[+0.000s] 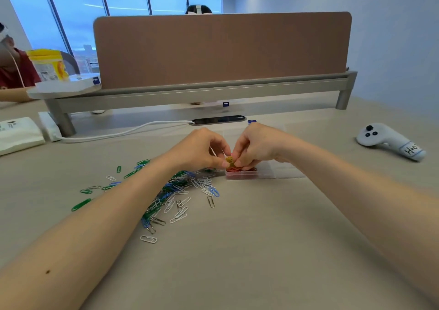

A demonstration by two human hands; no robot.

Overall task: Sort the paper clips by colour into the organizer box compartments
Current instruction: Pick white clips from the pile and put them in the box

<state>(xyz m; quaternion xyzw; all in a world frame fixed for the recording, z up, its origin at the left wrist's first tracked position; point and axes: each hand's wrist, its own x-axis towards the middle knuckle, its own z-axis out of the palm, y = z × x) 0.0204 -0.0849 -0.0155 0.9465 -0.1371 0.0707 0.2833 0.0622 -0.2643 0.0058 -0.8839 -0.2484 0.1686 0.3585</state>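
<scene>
- Pinching a small bunch of yellow clips (229, 160) between fingertips of left hand (202, 150) and right hand (256, 147), fingers curled tight, knuckles up.
- Reaching in with both forearms from the near edge, wrists converging.
- Holding the bunch just above red clips (237, 170) in the left-end compartment of clear organizer box (273, 170).
- Just left of the box, under the left forearm: loose pile (180, 191) of green, blue, white, silver clips on table (261, 238).
- Far right, well apart: white controller (389, 141).
</scene>
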